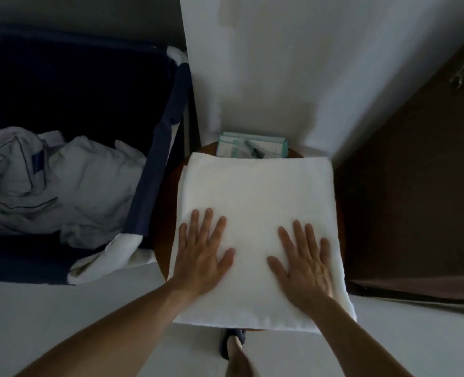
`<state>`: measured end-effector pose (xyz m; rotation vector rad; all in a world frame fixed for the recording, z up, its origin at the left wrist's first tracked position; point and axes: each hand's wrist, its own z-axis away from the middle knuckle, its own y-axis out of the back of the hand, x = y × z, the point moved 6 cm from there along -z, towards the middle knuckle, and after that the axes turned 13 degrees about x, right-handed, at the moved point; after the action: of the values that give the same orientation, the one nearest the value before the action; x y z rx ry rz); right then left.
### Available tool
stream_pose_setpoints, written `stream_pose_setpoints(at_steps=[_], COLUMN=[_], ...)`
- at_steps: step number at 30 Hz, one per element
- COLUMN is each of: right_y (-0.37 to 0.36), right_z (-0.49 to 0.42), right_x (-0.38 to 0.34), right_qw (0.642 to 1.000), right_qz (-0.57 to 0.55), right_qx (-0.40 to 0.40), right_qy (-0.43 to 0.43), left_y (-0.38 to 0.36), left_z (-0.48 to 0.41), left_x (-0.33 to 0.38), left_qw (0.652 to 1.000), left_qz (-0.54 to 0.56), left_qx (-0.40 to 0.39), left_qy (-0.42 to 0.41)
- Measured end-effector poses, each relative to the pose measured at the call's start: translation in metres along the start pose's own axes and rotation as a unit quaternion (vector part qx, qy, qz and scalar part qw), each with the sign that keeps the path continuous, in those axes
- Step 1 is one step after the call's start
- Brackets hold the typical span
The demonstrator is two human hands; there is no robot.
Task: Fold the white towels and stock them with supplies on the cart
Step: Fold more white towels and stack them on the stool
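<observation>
Both flat on white towel (255,191): left hand (202,248) at 7 o'clock, right hand (304,263) at 5 o'clock, fingers (205,224) straight, gripping nothing. Towel covered round table (167,229). Step judged: smoothing fold. Next move needed pinch on near edge, fold toward 12 o'clock.

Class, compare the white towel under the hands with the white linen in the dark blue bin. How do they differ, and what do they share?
The towel lies flat and squared on the table; the linen sits crumpled in the bin. The towel is plain; the linen has dark trim lines. The left hand and right hand press the towel; nothing touches the linen. Both are white fabric.
</observation>
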<state>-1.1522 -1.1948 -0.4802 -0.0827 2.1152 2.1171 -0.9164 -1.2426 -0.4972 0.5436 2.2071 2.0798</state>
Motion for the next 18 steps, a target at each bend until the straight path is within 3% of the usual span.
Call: stream_pose_setpoints(at_steps=[3, 7, 12, 18], right_y=[0.002, 0.016, 0.063, 0.095], right_z=[-0.002, -0.043, -0.128, -0.194], right_x=[0.000, -0.024, -0.117, -0.255], right_qw=[1.000, 1.000, 0.990, 0.956], right_qz=[-0.002, -0.015, -0.093, -0.140], right_qx=[-0.022, -0.024, 0.048, 0.109], right_qy=[-0.012, -0.001, 0.094, 0.232], left_y=[0.009, 0.049, 0.112, 0.149], left_z=[-0.010, -0.058, -0.107, -0.108], left_x=[0.000, -0.012, -0.081, -0.208], left_qw=[1.000, 0.999, 0.994, 0.986], left_qz=[-0.005, -0.031, -0.067, -0.095], left_qx=[-0.017, 0.027, 0.061, 0.036], left_qy=[-0.009, 0.003, 0.065, 0.133])
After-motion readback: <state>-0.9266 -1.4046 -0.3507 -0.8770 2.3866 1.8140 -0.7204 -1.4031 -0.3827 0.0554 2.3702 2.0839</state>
